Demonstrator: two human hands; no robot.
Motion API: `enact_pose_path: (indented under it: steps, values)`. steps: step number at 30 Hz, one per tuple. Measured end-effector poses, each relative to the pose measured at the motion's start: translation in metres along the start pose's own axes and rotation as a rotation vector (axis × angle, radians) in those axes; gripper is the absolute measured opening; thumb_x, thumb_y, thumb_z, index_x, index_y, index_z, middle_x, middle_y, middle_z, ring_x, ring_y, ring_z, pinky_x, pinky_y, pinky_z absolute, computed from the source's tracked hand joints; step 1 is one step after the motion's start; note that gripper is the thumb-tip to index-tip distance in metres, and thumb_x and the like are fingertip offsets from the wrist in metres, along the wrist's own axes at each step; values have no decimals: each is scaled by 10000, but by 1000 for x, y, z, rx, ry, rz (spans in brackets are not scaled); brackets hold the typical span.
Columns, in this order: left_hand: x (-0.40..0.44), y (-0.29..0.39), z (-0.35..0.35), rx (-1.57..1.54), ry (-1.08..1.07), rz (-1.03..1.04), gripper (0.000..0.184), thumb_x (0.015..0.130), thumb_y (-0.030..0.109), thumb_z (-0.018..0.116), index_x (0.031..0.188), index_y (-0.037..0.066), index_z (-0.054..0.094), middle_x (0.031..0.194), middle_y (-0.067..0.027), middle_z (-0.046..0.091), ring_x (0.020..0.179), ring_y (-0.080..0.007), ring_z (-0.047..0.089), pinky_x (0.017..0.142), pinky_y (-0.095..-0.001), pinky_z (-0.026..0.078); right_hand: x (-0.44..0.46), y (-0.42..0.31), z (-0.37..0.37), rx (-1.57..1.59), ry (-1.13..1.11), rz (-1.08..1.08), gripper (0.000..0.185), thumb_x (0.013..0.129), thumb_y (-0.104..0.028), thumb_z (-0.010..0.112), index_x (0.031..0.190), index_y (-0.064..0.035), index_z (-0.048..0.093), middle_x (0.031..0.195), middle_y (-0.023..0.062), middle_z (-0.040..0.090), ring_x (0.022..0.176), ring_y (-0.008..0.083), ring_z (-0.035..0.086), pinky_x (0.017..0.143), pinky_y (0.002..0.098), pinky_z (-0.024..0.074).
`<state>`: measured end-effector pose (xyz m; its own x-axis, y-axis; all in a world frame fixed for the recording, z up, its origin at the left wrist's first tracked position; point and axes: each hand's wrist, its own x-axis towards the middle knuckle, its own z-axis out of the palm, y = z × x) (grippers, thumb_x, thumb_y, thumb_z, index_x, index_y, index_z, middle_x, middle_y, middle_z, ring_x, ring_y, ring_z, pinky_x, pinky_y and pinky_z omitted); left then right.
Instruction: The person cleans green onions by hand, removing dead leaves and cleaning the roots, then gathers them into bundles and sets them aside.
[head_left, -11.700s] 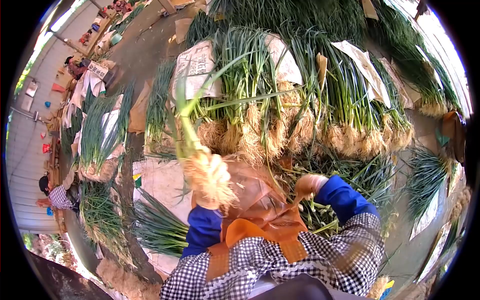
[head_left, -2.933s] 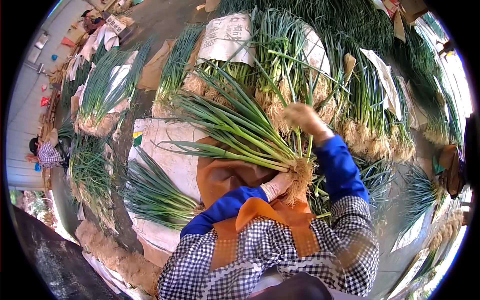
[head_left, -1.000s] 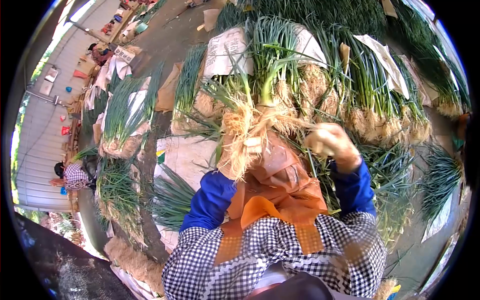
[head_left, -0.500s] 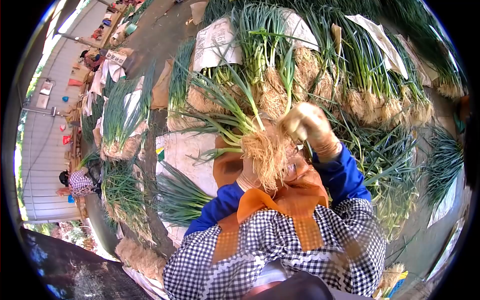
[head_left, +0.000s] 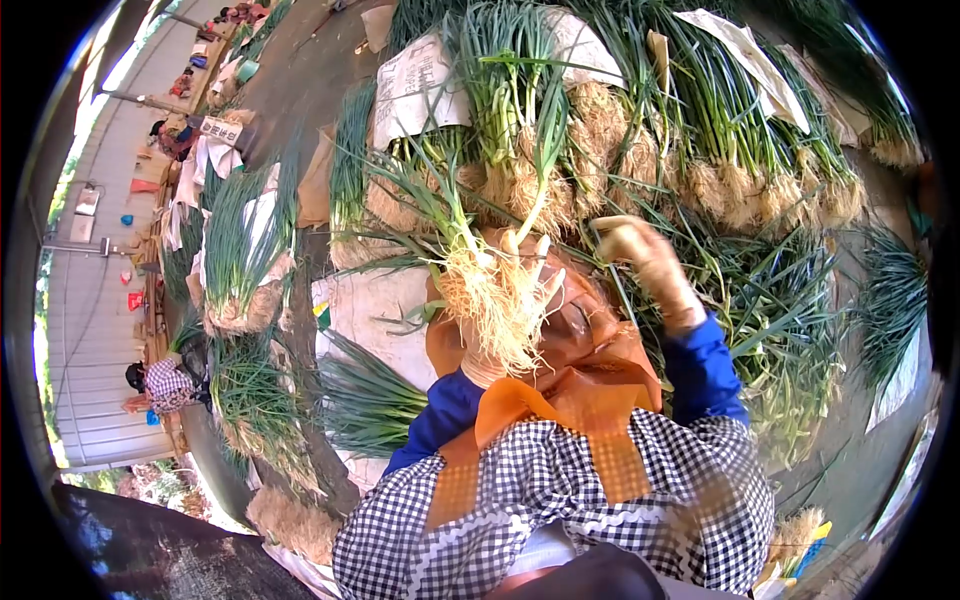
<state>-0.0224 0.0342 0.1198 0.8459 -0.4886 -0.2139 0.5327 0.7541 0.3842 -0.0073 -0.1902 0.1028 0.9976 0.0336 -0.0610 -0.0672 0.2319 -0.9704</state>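
The left hand (head_left: 480,365), at the centre of the frame, grasps a bunch of green onions (head_left: 488,285); the roots face the camera and partly cover the hand. The leaves of this bunch point toward the top of the frame. The right hand (head_left: 648,262), right of centre, is raised beside the bunch and apart from it. Its fingers are blurred; whether it grips anything cannot be told.

An orange apron (head_left: 600,365) lies below both hands. A white sheet (head_left: 375,300) is left of centre, with a second bundle (head_left: 375,400) resting on its lower part. Loose leaves (head_left: 760,270) are heaped right of the right hand. A row of rooted bundles (head_left: 725,120) spans the upper centre and upper right; a printed sack (head_left: 422,85) covers part of its left portion. A co-worker (head_left: 170,385) is at the lower left.
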Motion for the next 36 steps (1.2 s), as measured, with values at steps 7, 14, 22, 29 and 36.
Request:
enact_pose_path:
  steps: [7, 14, 22, 29, 36]
  values:
    - [-7, 10, 9, 27, 29, 88, 452, 906, 471, 302, 1261, 231, 444, 1426, -17, 264, 1331, -339, 149, 1073, -553, 64, 24, -9, 63, -747, -118, -485, 149, 790, -189, 641, 740, -49, 632, 611, 57, 592, 562, 165, 588, 520, 279, 465]
    - [-6, 25, 25, 43, 19, 216, 448, 910, 464, 289, 1261, 233, 446, 1446, -5, 231, 1345, -331, 117, 1078, -546, 43, 41, 23, -91, -417, 525, 122, 172, 832, -163, 581, 944, -37, 613, 936, 92, 637, 814, 158, 614, 704, 242, 509]
    - [25, 71, 61, -65, -100, 305, 494, 882, 479, 350, 1270, 187, 442, 1442, -47, 257, 1308, -326, 245, 1067, -532, 107, 25, -64, 58, -496, -203, -78, 200, 804, -172, 636, 971, -61, 641, 892, 75, 661, 818, 167, 617, 713, 263, 500]
    - [1, 176, 110, 113, -133, 462, 417, 797, 250, 543, 1173, 77, 497, 1259, -137, 479, 1162, -359, 427, 1007, -535, 297, 34, -114, 100, 103, -883, -302, 268, 872, -196, 567, 671, -18, 574, 608, 25, 565, 472, 83, 511, 434, 218, 397]
    - [-69, 299, 136, 479, -58, 597, 456, 831, 269, 471, 1224, 39, 459, 1220, -152, 509, 1157, -360, 439, 987, -531, 329, 69, -7, 42, -20, -276, -145, 268, 914, -222, 441, 771, -28, 559, 641, 29, 523, 540, 103, 464, 511, 224, 354]
